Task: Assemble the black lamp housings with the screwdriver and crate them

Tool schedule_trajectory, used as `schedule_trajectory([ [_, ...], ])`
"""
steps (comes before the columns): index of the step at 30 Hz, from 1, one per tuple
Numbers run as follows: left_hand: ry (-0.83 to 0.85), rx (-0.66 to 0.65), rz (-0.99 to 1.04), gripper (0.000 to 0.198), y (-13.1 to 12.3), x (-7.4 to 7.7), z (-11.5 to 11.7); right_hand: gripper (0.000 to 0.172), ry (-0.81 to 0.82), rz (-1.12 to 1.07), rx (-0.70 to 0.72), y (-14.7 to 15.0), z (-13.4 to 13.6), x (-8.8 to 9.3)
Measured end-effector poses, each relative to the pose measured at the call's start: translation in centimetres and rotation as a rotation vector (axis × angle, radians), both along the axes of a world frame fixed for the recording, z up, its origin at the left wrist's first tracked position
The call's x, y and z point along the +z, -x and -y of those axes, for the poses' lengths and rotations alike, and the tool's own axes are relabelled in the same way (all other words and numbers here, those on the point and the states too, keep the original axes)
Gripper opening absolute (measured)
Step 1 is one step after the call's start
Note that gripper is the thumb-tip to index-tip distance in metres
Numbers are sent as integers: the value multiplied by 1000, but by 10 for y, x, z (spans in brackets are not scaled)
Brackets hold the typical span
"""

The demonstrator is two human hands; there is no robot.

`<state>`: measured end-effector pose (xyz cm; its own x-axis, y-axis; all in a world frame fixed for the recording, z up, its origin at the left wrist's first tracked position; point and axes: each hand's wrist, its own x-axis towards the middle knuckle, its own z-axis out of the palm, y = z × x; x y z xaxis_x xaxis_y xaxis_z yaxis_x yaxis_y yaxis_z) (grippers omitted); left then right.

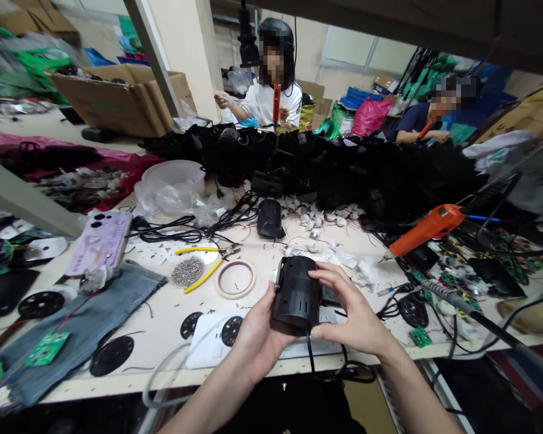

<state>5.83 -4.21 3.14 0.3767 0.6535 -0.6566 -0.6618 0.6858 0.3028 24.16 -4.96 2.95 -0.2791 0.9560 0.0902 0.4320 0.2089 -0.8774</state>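
A black case (296,295), slotted along its side and with a dark cable (310,352) at its lower end, is held between two bare hands above the near edge of the table (163,319). The left hand (265,328) is cupped around its left side and lower end, the fingers partly hidden beneath; the right hand (355,307) grips the right side in a wide curve, fingertips near the upper end and thumb near the lower. Left of the case lie a roll of tape (235,296), yellow-handled pliers (205,276) and a pile of screws (187,272); a white panel (203,343) lies partly behind the left forearm. Farther left, a purple phone (100,244) lies near a strip of denim (90,313), on which a green circuit board (47,348) rests. Beyond the hands, a second case (270,218), also black, stands beside a scatter of small white parts (314,220). To the right, an orange power screwdriver (428,230) points down and left toward the table. Across a black heap (366,169), one person in a white shirt (274,102) and another in a dark shirt (411,117) sit near similar orange tools.
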Motion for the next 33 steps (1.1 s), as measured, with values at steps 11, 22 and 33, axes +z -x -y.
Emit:
schedule_trajectory([
  [11,-33,-4,6,50,-5,1,4,74,16,-51,34,-6,2,-6],
  [22,-71,-38,-12,54,-7,-2,4,75,31,-24,31,-9,2,-6],
  [33,-80,-80,-112,36,0,-6,4,74,27,114,44,-2,3,-1],
])
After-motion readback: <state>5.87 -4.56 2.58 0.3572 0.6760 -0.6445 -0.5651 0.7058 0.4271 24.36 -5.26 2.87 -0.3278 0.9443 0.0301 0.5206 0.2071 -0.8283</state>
